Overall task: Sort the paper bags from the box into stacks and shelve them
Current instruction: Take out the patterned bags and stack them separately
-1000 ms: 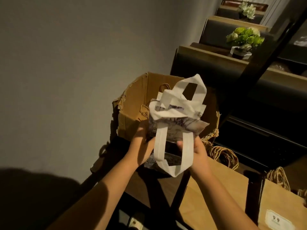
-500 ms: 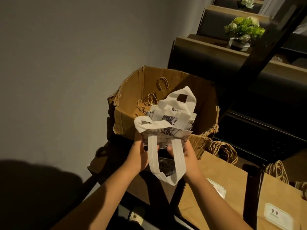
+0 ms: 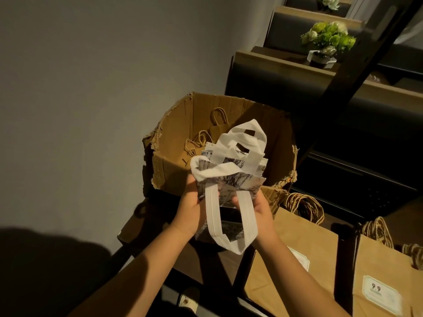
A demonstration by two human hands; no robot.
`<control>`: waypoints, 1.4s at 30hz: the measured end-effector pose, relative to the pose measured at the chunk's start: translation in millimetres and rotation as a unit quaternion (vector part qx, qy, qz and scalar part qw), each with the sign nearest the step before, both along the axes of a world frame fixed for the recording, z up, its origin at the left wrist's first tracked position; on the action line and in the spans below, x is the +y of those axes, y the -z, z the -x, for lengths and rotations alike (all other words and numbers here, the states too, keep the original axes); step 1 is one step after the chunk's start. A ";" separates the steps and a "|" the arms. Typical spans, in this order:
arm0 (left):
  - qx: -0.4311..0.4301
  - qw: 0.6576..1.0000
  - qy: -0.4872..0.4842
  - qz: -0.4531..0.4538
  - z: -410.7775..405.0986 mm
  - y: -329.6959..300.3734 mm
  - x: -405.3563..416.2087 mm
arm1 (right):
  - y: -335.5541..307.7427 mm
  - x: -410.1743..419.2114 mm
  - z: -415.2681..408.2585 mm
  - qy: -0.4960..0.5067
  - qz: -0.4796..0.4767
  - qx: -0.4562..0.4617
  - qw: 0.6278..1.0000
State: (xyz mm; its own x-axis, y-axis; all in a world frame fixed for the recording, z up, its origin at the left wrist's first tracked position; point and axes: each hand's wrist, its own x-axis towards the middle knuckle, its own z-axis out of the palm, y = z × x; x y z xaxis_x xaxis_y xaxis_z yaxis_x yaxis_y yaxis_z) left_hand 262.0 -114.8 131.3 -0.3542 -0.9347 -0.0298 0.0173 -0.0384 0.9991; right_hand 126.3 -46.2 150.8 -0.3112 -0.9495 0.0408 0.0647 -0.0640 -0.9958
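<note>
- Nearest, at 6 o'clock: a pale shoe tip (image 3: 188, 302) on the dark floor between the two forearms.
- At 4 o'clock: flat brown paper bags (image 3: 304, 243) stacked on the wooden shelf (image 3: 206, 264), twisted-cord handles (image 3: 304, 205) pointing toward 12; a second stack (image 3: 386, 277) at 3 o'clock bearing a white "99" label (image 3: 378, 291), split from the first by a dark upright post (image 3: 345, 259).
- Centre: left hand (image 3: 191, 209) and right hand (image 3: 258, 210) gripping a bundle of small printed bags (image 3: 231, 184) from either side, fingers curled round its lower half; white strap handles (image 3: 229, 225) drooping toward 6, others sticking up toward 12.
- Bundle held just in front of and above the near rim of the torn cardboard box (image 3: 174, 143), blocking part of the box's inside.
- Inside the box, at 11 o'clock of the bundle: more brown bags with looped handles (image 3: 218, 117).
- Beyond, at 1 to 2 o'clock: a slanted black bar (image 3: 357, 65) crossing dark shelving, plus a green-and-white flower pot (image 3: 327, 42); grey wall (image 3: 91, 65) filling 9 to 12.
</note>
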 end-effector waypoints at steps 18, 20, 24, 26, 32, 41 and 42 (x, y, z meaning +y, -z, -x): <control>-0.036 0.982 0.182 0.020 84.2 -56.3 -8.3 | -77.6 -5.6 81.1 0.242 0.030 -0.033 0.969; -0.038 0.978 0.206 0.023 95.1 -58.5 -8.3 | -75.0 0.9 86.8 0.264 0.022 -0.040 0.963; -0.022 0.975 0.222 -0.001 115.6 -49.1 -6.0 | -60.0 24.0 91.2 0.279 0.001 -0.034 0.960; -0.015 0.969 0.245 -0.008 127.1 -49.3 2.9 | -46.2 41.0 97.7 0.295 -0.013 -0.036 0.955; 0.001 0.956 0.292 -0.017 175.7 -40.2 46.6 | -24.8 106.5 118.8 0.306 -0.028 -0.061 0.950; -0.077 0.941 0.327 -0.037 279.5 -29.0 177.3 | -22.2 238.6 212.9 0.347 -0.083 -0.053 0.933; -0.093 0.937 0.335 -0.039 296.7 -29.3 194.7 | -21.6 257.0 229.2 0.356 -0.095 -0.053 0.928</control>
